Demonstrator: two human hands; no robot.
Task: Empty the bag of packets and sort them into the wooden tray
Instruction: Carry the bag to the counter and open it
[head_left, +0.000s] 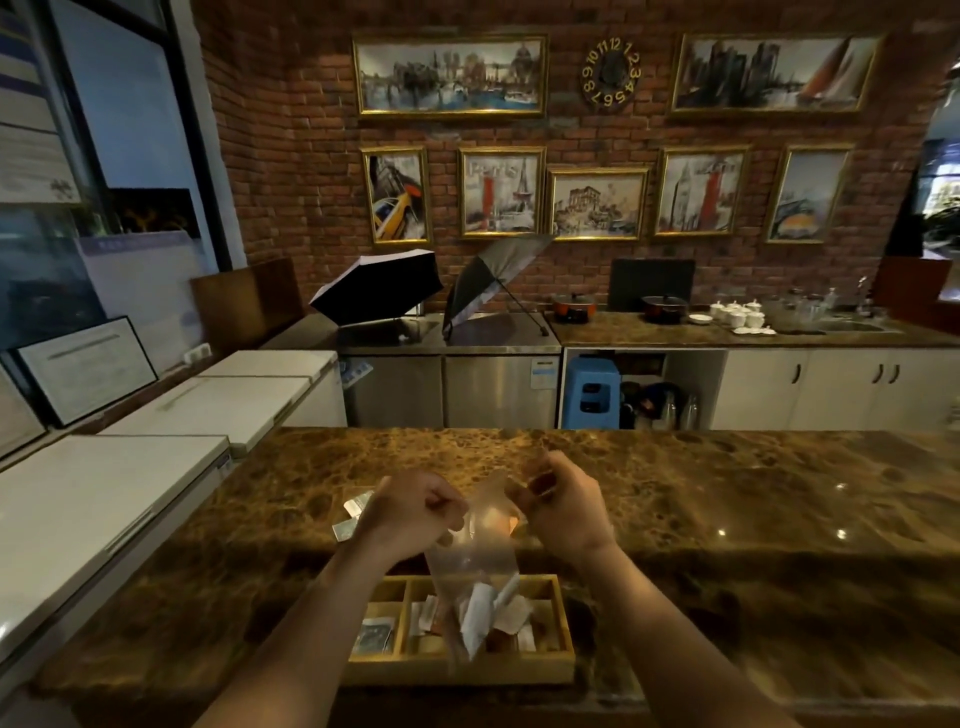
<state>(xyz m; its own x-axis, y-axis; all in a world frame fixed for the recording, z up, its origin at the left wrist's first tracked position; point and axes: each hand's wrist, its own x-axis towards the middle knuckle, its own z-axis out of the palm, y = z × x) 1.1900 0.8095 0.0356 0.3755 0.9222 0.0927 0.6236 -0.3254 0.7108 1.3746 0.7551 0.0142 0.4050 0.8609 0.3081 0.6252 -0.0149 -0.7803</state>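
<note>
My left hand (415, 512) and right hand (563, 512) pinch the bag (475, 558) mouth — thin, limp, slippery film — packets (480, 616) light inside.

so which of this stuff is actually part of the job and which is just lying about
Part of the job:
- clear bag, held by left hand and right hand
- wooden tray
- packets on the counter

Lying about:
- umbrellas
- pots
- white cups
- blue stool
</note>
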